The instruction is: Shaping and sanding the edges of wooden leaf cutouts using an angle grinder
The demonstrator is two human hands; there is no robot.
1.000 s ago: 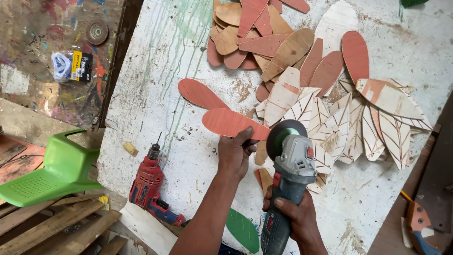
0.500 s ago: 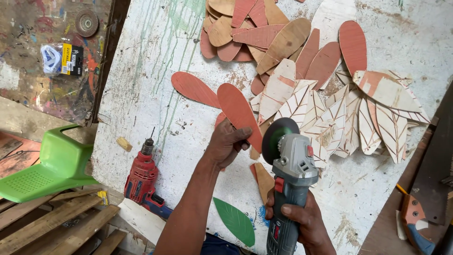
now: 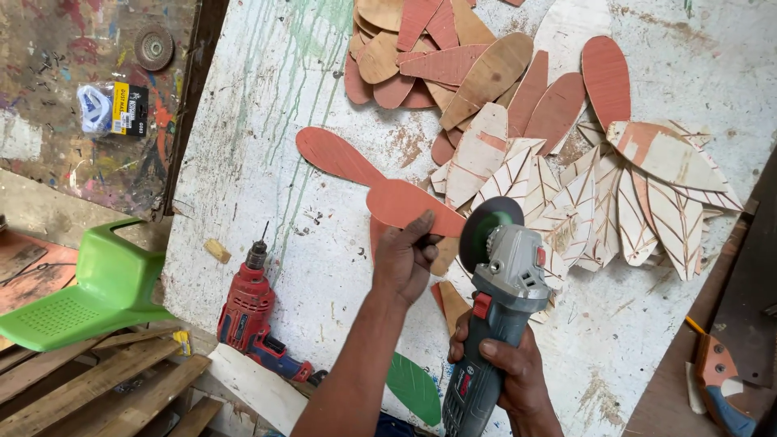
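Best done with the red leaf-shaped cutout (image 3: 409, 205) held flat and steady above the white tabletop (image 3: 267, 105), its edge brought lightly to the disc of the angle grinder (image 3: 495, 283). Left hand (image 3: 402, 260): fingers pinched narrow on the cutout's lower edge. Right hand (image 3: 508, 371): fingers wrapped fully round the grinder's grey-green body, disc just beside the cutout.

- My left hand (image 3: 402, 263) holds a leaf cutout (image 3: 414, 207) left of the grinder (image 3: 494, 299) in my right hand (image 3: 506, 368);
- drill (image 3: 247, 311) further left, on the table (image 3: 267, 121);
- cutout pile (image 3: 453, 65) behind.
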